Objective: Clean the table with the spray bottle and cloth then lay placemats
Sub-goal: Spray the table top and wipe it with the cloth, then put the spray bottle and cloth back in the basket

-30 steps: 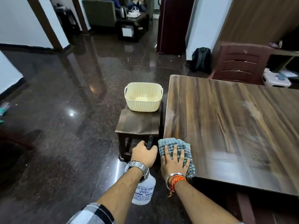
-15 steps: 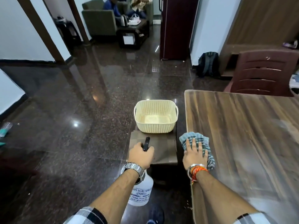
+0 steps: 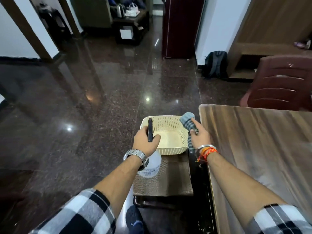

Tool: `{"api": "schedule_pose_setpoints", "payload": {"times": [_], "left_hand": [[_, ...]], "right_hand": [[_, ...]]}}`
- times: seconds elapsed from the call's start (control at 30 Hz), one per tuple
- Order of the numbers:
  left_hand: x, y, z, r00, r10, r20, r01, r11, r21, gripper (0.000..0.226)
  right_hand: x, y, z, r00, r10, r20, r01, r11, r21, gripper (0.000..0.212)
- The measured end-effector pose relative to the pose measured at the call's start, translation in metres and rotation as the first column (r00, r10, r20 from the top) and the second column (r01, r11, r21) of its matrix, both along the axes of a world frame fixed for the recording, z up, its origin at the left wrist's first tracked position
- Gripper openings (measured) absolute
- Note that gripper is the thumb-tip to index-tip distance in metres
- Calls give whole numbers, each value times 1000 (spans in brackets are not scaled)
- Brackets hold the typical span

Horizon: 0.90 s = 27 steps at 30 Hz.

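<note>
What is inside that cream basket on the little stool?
The basket looks empty: its pale floor shows bare. The left hand with the spray bottle covers its near-left corner, and the cloth in the right hand hangs over its right rim, hiding those bits.

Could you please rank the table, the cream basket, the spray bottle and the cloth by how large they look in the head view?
1. Table, largest by far, though cut off by the frame.
2. Cream basket.
3. Spray bottle and cloth: look alike; each is partly hidden by the hand holding it, left hand and right hand, so unranked.
</note>
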State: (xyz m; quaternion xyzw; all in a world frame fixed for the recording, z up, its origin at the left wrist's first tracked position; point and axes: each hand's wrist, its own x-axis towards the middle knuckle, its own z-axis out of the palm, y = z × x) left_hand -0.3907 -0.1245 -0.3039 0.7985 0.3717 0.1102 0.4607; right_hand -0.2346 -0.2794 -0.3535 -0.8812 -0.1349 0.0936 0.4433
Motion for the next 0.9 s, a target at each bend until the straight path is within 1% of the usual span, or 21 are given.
{"api": "schedule_pose_setpoints", "payload": {"times": [0.07,0.17,0.23,0.3,0.37,0.47,0.57,0.63,0.77,0.83,0.9], "left_hand": [[19,15,-2,999,-38,16,37,999,25,16],[54,40,-6,993,-115,22,114,992,50,18],[73,57,-13,984,-178,1,177,981,84,26],[92,71,-24,975,-219,-26,221,970,106,32],[105,82,-37,970,-240,-40,243,964,107,33],[121,93,-61,969,-234,-75,240,967,86,37],[130,98,-86,976,-199,-91,206,976,70,35],[137,99,-107,975,-201,-98,208,975,76,35],[139,94,-142,976,-186,-114,187,982,-2,47],[140,93,-160,980,-164,-110,161,986,-29,46],[141,93,-175,983,-147,-111,141,988,-61,46]], "right_hand": [[4,20,-3,999,4,-33,-4,1000,-23,50],[11,50,-13,996,-61,-69,58,997,-43,54],[20,67,-17,998,-31,-56,27,998,-62,52],[30,83,-20,999,-36,-26,35,998,-45,46],[35,92,-22,999,-38,7,38,996,-76,42],[44,101,-39,999,-20,-39,15,992,-123,35],[58,109,-66,996,-35,-82,14,968,-250,31],[64,112,-85,990,-55,-126,15,954,-299,31],[68,119,-117,989,-44,-139,-9,931,-364,31],[69,122,-136,987,6,-161,-70,915,-398,31],[68,123,-147,968,130,-217,-216,869,-444,34]]}}
